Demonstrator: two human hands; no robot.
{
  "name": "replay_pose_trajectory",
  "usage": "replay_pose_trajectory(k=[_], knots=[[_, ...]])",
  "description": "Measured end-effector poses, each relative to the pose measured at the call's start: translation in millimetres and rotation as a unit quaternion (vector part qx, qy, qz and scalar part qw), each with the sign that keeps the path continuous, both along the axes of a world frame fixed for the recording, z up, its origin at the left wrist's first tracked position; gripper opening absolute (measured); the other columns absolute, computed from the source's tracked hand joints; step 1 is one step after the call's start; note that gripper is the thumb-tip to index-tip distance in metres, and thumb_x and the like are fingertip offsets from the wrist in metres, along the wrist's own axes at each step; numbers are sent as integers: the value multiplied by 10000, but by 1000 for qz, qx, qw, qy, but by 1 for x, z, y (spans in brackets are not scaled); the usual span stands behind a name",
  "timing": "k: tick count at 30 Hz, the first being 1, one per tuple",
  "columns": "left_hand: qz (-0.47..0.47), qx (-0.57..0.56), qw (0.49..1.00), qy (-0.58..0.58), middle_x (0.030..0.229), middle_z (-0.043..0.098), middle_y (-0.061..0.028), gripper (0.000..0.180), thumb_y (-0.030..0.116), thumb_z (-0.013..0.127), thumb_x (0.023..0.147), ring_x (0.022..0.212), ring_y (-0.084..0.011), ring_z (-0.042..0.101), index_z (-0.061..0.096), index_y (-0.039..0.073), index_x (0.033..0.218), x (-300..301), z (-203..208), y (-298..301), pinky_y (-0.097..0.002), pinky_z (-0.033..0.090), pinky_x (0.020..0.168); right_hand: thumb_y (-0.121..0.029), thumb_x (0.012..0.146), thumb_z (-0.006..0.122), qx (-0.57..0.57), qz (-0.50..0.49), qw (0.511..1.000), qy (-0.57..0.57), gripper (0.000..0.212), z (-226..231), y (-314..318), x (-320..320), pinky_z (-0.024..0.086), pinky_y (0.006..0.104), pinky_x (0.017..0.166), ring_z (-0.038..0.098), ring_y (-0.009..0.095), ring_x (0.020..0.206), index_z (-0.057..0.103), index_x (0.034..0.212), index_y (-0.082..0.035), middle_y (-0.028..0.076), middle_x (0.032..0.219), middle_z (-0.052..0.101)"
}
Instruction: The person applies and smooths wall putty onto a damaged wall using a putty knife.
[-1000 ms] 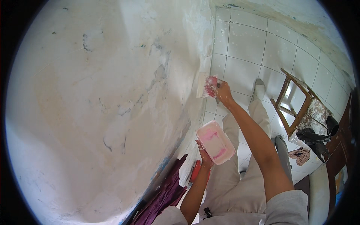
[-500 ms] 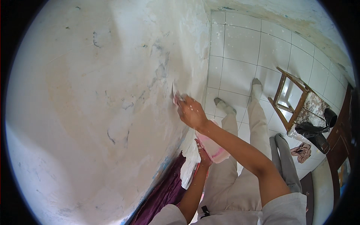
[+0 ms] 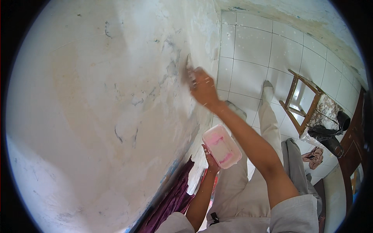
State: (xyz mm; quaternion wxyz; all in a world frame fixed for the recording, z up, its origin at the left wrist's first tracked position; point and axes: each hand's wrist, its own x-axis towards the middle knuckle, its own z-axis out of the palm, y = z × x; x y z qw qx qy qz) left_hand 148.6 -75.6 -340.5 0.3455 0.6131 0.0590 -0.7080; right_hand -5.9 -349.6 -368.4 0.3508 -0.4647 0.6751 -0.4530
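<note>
R hand (image 3: 204, 90) w/ blurry tool (image 3: 190, 72)

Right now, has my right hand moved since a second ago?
Yes, leftward: your right hand appeared over the tiled floor earlier, but now shows in front of the wall to that floor's left.

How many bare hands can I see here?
2: the right hand at the wall, gripping a motion-blurred putty knife, and the left hand holding the pink plastic tub by its side. No others show.

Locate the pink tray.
In the head view, the pink tray is right of centre and below the right hand, held in the left hand.
</note>
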Motion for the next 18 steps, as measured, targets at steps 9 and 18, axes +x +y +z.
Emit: replay_pose_trajectory(k=[9,18], knots=[[-21,-12,999,-38,1418,487,-115,810,736,333,939,1294,-309,479,378,124,1467,-5,0,-3,-491,405,1091,-139,841,721,43,29,900,-434,513,73,82,-17,533,367,848,662,238,965,551,1301,14,131,1179,632],[-4,22,999,-44,1387,494,-109,832,766,342,916,1272,-323,488,386,136,1458,-4,-4,-5,-531,412,1074,-121,944,644,146,-31,798,-583,250,-101,6,-9,539,303,822,658,147,892,644,1158,9,75,1016,704]])
